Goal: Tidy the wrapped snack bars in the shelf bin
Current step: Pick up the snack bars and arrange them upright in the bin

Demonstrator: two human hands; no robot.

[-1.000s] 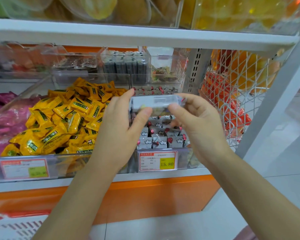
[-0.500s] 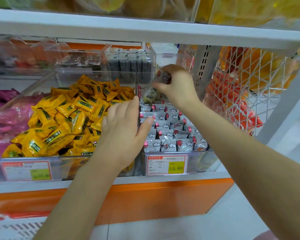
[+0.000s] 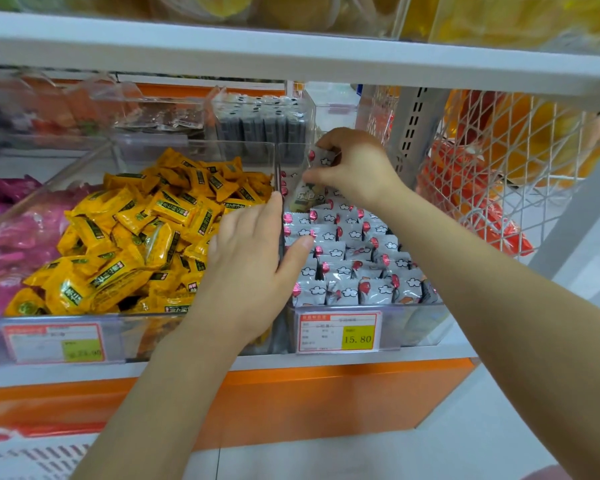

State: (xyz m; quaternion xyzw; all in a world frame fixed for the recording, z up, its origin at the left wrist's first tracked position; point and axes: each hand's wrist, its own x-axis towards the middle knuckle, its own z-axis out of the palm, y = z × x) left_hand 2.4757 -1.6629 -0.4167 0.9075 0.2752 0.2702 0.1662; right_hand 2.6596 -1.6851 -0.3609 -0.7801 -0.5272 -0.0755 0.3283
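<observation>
A clear shelf bin (image 3: pixel 413 323) holds several grey-white wrapped snack bars (image 3: pixel 347 258) with cloud and red balloon prints, standing in rows. My right hand (image 3: pixel 357 168) reaches to the back of this bin and pinches one snack bar (image 3: pixel 321 159) between thumb and fingers, held upright above the back row. My left hand (image 3: pixel 250 258) lies with straight fingers over the clear divider (image 3: pixel 277 168) between this bin and the yellow one, thumb on the grey bars' side.
Left of the divider sits a bin of yellow wrapped snacks (image 3: pixel 136 233), and pink packs (image 3: pixel 7 220) further left. Dark packs (image 3: pixel 260 123) stand in a bin behind. A white wire basket (image 3: pixel 499 174) with orange packs hangs right. An upper shelf board (image 3: pixel 291 57) overhangs.
A second ago both hands held one bar in front of the bin. Since then the right hand has carried it to the back row; the left hand settled on the divider.
</observation>
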